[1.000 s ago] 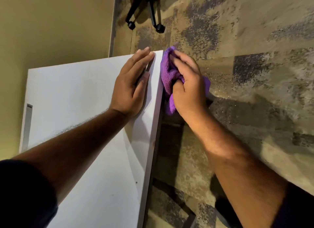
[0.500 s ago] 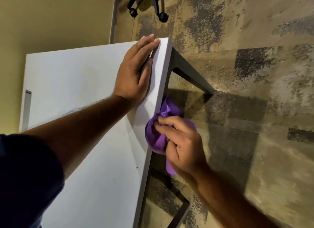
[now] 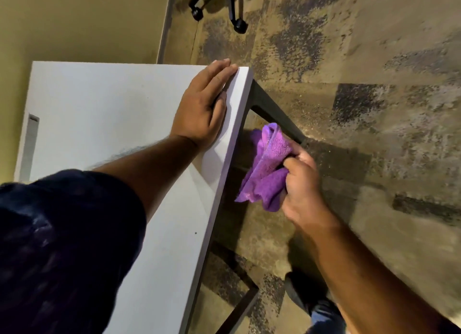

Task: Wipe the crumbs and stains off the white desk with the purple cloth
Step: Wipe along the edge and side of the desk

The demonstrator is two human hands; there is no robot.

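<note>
Closest to the camera, a dark blue sleeve (image 3: 62,246) is covering the left upper arm and filling the low left corner. Down at the low right, a dark shoe (image 3: 303,293) is standing on the patchy brown and grey carpet (image 3: 374,59).

A bit farther out, the right hand (image 3: 303,191) is hanging in the air just beside the long edge of the white desk (image 3: 99,104). Its fingers are curled tight around the purple cloth (image 3: 265,169). The cloth is bunched up and is sticking out toward the desk edge. It is off the desk top and is sitting over the floor. I cannot tell if it is touching the side of the desk.

Next, the left hand (image 3: 203,106) is lying flat on the desk top, close to the far corner. Its fingers are stretched out straight and it is holding nothing. The fingertips are reaching the far edge.

A tiny dark speck (image 3: 195,233) is sitting on the white top near the long edge. A dark desk leg (image 3: 272,111) is slanting down from under the far corner.

Farthest away, two black chair wheels (image 3: 239,27) are resting on the carpet, next to a yellow wall (image 3: 87,22).
</note>
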